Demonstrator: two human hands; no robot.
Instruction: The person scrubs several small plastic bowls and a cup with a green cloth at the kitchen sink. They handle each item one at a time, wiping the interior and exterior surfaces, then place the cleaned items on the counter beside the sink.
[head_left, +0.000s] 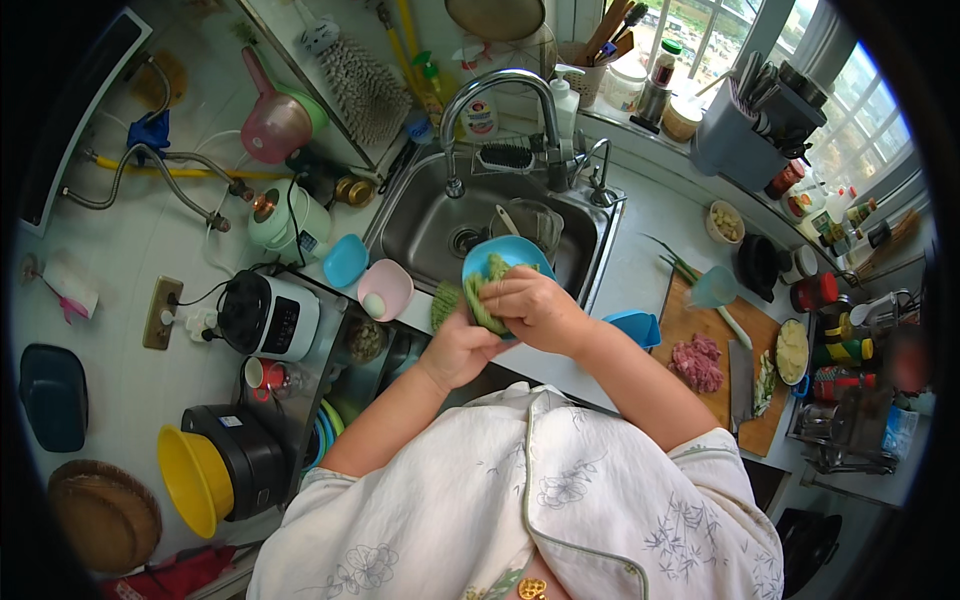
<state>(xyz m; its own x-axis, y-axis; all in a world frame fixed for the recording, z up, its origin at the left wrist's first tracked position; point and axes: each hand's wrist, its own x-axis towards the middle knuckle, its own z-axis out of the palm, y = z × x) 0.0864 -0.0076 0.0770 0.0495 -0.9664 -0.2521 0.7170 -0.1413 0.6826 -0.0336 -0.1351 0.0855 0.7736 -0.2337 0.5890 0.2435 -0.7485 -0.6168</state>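
Observation:
At the front edge of the steel sink (405, 240), my left hand (461, 345) supports a light-blue bowl (504, 246) from below. My right hand (534, 307) presses a green knitted cloth (486, 304) against the inside of that bowl. Part of green cloth also hangs to the left of the bowl. Left of my hands stand a pink bowl (390, 283) with a pale rounded thing in it and another blue bowl (346, 260). A clear container (553, 225) with a light-handled utensil lies in the sink, under the tap (499, 77).
On the right, a wooden cutting board (686, 322) holds raw meat (699, 363), a cleaver (741, 382) and green onion. A blue container (637, 328) stands beside it. A white appliance (289, 319) with a black lid is on the left. Bottles and jars line the windowsill.

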